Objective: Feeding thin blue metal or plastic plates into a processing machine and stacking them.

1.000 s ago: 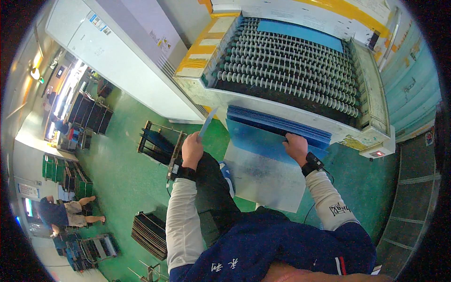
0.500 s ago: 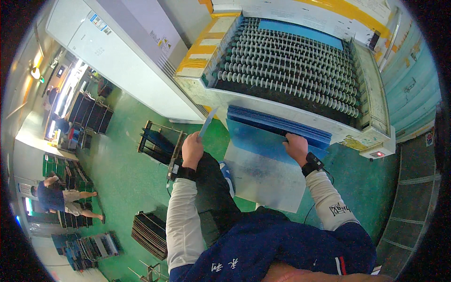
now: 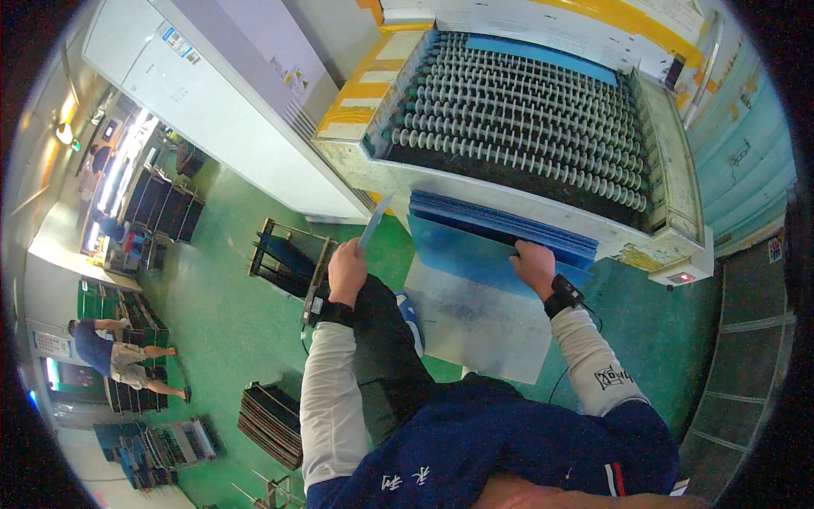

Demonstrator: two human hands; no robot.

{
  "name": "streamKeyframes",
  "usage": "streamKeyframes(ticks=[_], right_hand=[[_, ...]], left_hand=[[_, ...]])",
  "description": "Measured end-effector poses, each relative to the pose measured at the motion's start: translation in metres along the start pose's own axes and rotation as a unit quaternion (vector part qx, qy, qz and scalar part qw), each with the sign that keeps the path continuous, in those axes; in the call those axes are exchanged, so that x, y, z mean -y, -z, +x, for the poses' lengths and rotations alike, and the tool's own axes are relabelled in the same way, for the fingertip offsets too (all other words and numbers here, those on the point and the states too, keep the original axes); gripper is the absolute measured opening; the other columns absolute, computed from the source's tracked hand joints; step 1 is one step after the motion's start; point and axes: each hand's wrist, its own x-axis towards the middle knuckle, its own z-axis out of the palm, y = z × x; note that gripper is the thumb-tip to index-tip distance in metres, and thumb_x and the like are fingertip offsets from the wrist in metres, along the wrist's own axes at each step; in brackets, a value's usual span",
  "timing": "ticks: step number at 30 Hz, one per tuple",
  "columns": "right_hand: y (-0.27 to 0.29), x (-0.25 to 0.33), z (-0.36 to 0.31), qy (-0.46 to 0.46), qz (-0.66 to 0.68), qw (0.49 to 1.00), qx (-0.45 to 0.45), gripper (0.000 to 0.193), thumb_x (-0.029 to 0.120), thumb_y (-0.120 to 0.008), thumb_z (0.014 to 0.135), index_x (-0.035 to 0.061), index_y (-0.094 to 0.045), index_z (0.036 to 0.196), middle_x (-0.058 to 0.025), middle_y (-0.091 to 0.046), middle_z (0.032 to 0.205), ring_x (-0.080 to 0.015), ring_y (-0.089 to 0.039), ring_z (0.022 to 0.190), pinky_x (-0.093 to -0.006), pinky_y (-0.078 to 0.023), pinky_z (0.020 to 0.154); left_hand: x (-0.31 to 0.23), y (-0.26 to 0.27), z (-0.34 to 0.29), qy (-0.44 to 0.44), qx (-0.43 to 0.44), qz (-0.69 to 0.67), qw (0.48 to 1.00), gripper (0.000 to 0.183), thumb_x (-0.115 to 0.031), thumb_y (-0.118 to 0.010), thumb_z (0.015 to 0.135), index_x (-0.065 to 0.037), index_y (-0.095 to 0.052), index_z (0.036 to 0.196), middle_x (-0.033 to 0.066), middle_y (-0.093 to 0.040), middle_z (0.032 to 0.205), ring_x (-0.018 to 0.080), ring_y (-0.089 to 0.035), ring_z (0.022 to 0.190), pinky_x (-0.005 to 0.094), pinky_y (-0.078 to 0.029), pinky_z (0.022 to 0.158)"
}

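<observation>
My left hand (image 3: 347, 273) is closed around a thin, pale blue flat piece (image 3: 374, 222), seen nearly edge-on and pointing up and away. To the right, my right hand (image 3: 535, 267) pinches the top edge of the front blue panel (image 3: 462, 248). That panel leans slightly apart from a stack of blue panels (image 3: 509, 222), which stands on edge against the front of a roller machine (image 3: 517, 127). Below the panels lies a whitish-grey board (image 3: 487, 331). The fingertips of my right hand are partly hidden behind the panel's edge.
Another blue panel (image 3: 543, 61) lies at the far end of the rollers. A wire rack (image 3: 292, 259) stands left of my leg, with a stack of dark boards (image 3: 270, 424) nearer. At the far left a person (image 3: 110, 352) bends at racks. A white cabinet (image 3: 220, 110) borders the machine.
Both my hands and the panels stay in place. The person at the far left has shifted slightly, with arms now stretched toward the rack.
</observation>
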Motion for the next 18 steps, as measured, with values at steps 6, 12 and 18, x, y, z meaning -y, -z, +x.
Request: streamKeyframes(ticks=[6,12,18], right_hand=[[-0.0022,-0.0013,0.0001,0.014,0.007,1.0,-0.012,0.023,0.024,-0.073,0.078,0.0057,-0.061,0.087,-0.0148,-0.066,0.083,-0.0372,-0.065,0.081,-0.0485,-0.05,0.068],[-0.0036,-0.004,-0.0008,0.016,0.004,1.0,-0.013,0.023,0.024,-0.073,0.078,0.006,-0.061,0.087,-0.0147,-0.066,0.082,-0.0372,-0.065,0.081,-0.0485,-0.05,0.068],[-0.004,-0.0004,-0.0006,0.019,0.003,1.0,-0.018,0.023,0.024,-0.073,0.078,0.0062,-0.063,0.089,-0.0157,-0.067,0.083,-0.0375,-0.066,0.081,-0.0488,-0.051,0.068]], left_hand=[[0.0037,-0.0014,-0.0003,-0.016,-0.017,0.011,1.0,0.028,-0.018,-0.052,0.094,-0.01,-0.066,0.117,0.0178,-0.066,0.107,0.039,-0.061,0.102,0.0482,-0.048,0.086],[0.0072,-0.005,0.0002,-0.034,-0.031,0.017,0.999,0.028,-0.018,-0.052,0.094,-0.01,-0.066,0.117,0.0175,-0.066,0.107,0.0391,-0.061,0.102,0.0484,-0.049,0.086],[0.0098,-0.0027,-0.0009,-0.013,-0.023,0.028,0.999,0.027,-0.019,-0.052,0.094,-0.01,-0.066,0.115,0.0175,-0.066,0.108,0.04,-0.061,0.102,0.0501,-0.049,0.085]])
